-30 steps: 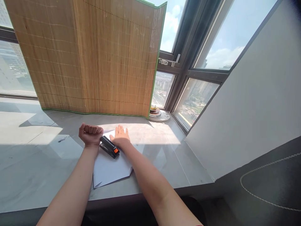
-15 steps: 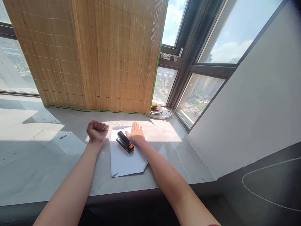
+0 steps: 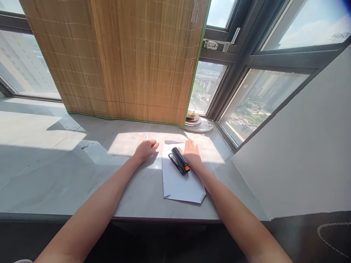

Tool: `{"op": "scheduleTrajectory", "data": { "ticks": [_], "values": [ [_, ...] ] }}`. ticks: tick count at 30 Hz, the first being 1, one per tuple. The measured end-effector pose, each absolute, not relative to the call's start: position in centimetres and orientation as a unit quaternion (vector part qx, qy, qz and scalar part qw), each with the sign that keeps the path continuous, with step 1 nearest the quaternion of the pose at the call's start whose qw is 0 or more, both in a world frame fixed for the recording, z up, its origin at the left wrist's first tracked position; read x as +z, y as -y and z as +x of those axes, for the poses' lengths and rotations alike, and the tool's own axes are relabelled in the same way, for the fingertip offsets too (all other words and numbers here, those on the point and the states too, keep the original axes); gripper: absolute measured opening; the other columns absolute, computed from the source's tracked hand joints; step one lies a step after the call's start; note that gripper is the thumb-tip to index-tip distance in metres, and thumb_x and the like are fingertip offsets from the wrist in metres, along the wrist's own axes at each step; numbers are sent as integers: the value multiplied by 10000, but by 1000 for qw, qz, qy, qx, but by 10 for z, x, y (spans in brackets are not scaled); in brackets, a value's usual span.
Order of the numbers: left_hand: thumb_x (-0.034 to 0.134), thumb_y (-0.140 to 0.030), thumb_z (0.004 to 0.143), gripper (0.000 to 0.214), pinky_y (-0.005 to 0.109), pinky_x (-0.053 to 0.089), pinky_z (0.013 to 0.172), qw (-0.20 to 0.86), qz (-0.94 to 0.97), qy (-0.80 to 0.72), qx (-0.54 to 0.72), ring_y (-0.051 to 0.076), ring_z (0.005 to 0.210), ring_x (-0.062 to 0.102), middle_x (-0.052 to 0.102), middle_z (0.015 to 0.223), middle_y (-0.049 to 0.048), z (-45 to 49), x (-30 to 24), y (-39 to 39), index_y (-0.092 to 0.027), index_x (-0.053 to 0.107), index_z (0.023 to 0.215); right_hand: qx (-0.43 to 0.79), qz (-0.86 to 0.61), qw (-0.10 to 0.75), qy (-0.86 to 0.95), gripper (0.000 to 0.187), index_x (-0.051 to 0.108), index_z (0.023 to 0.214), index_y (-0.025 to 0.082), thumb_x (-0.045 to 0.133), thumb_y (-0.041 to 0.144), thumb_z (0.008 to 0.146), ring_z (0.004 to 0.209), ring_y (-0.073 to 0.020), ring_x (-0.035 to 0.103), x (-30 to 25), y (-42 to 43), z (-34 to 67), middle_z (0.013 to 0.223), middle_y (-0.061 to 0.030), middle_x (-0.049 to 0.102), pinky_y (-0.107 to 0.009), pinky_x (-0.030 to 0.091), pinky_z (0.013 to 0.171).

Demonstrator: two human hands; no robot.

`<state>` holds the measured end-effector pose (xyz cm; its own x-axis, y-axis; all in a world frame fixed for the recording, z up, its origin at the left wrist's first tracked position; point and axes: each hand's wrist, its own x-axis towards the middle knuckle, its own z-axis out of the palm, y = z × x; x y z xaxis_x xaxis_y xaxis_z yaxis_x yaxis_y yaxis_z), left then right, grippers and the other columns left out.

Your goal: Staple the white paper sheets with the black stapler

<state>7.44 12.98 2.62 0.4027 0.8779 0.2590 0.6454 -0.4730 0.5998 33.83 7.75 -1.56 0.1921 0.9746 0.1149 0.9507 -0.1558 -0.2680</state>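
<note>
A black stapler [image 3: 179,161] with an orange patch at its near end lies slanted on white paper sheets [image 3: 182,188]. My right hand [image 3: 192,152] is flat and open on the upper right of the paper, its thumb beside the stapler. My left hand [image 3: 146,150] is closed in a fist and rests on the counter just left of the paper, with nothing showing in it. The inside of that fist is hidden. Near corners of the paper are folded or cut off at a slant.
The pale marble-look counter [image 3: 131,197] ends in a front edge close to me. A bamboo blind [image 3: 131,65] hangs behind it. Stacked plates [image 3: 194,120] stand in the window corner. A small thin strip [image 3: 147,136] lies behind my left hand. A white wall [image 3: 298,157] slopes at right.
The view has swung, so the paper, stapler and hands appear further right. My left fist has rolled over, its fingers now mostly facing away. My right hand stays flat on the paper.
</note>
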Motion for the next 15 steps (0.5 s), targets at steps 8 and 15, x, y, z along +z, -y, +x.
{"op": "scheduleTrajectory", "data": {
  "ticks": [8, 15],
  "values": [
    [565, -392, 956, 312, 310, 346, 653, 182, 861, -438, 182, 194, 693, 574, 652, 742, 10, 76, 32, -124, -269, 828, 1071, 65, -725, 200, 656, 733, 406, 1656, 78, 522, 449, 1034, 1644, -386, 219, -9, -76, 296, 1719, -254, 345, -601, 125, 1316],
    [572, -364, 949, 292, 321, 336, 633, 177, 858, -455, 159, 188, 648, 568, 658, 692, 12, 72, 32, -123, -243, 828, 1023, 166, -574, 304, 742, 385, 652, 925, 208, 553, 560, 1046, 906, -230, 651, 37, -45, 315, 974, -82, 721, -344, 489, 815]
  ]
}}
